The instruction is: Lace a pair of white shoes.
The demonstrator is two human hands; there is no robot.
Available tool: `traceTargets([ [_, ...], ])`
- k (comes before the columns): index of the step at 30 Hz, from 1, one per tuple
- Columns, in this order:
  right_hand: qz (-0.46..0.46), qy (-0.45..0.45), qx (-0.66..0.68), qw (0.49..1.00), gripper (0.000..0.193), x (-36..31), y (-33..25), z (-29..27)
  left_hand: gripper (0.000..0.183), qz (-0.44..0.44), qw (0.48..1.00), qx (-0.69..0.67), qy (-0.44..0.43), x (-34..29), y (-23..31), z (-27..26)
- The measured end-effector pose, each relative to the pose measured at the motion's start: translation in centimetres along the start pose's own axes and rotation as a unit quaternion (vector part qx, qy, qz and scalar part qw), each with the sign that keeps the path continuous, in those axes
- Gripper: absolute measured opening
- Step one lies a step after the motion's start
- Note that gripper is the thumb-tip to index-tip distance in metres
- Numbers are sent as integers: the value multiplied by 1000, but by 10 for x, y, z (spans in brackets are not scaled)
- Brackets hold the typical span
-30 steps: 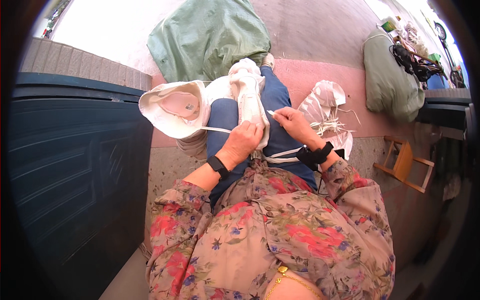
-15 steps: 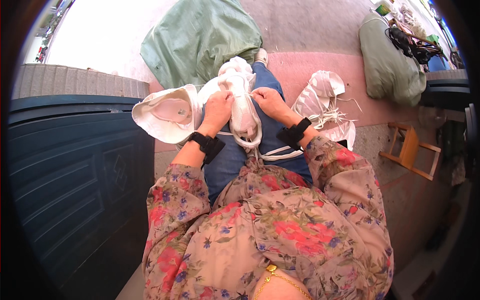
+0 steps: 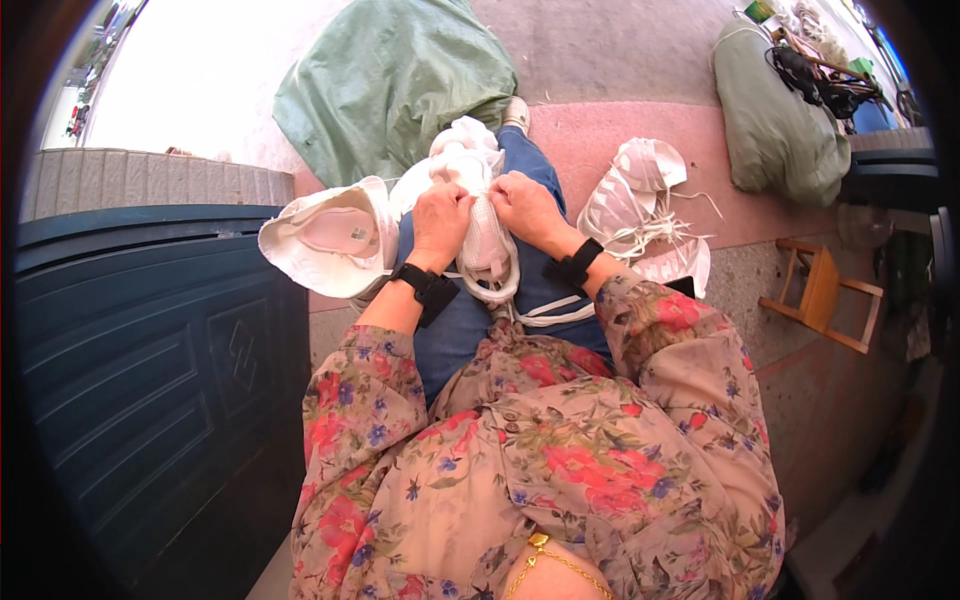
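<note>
A white shoe (image 3: 487, 248) with a pale pink mesh part rests lengthwise on my lap, its rounded end toward me. Over its middle, my left hand (image 3: 440, 220) and my right hand (image 3: 530, 210) are closed in pinches close together, on the white shoelace. The backs of my hands hide most of the lace at the fingertips. More white material bunches beyond my hands. To the left lies a white shoe upper (image 3: 290, 232), its pinkish inside facing up. White cords (image 3: 555, 312) cross my right thigh.
Several white shoe uppers (image 3: 630, 208) with loose laces are piled on the right. A large green sack (image 3: 395, 90) is ahead, and another green bundle (image 3: 775, 120) stands at far right. A small wooden stool (image 3: 822, 292) lies tipped at right; a dark blue door (image 3: 150, 370) borders the left.
My hands have drawn closer together over the shoe; the right hand has moved left. The lace stretched between them earlier is now mostly hidden.
</note>
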State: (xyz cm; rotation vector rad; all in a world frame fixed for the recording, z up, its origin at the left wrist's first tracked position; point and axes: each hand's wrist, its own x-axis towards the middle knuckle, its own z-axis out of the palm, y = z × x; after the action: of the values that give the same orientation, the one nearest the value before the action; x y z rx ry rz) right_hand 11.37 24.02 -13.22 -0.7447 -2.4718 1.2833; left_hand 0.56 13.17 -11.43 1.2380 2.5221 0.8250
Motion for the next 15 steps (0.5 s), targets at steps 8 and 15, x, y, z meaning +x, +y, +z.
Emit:
traceTargets([
  [8,-75,-4,-108,991,15,2,-9,-5,15,-69,995,-71,14,2,-3,4],
  [15,-107,-11,-122,987,11,6,-9,-5,18,-83,994,-73,-4,3,-5,3],
])
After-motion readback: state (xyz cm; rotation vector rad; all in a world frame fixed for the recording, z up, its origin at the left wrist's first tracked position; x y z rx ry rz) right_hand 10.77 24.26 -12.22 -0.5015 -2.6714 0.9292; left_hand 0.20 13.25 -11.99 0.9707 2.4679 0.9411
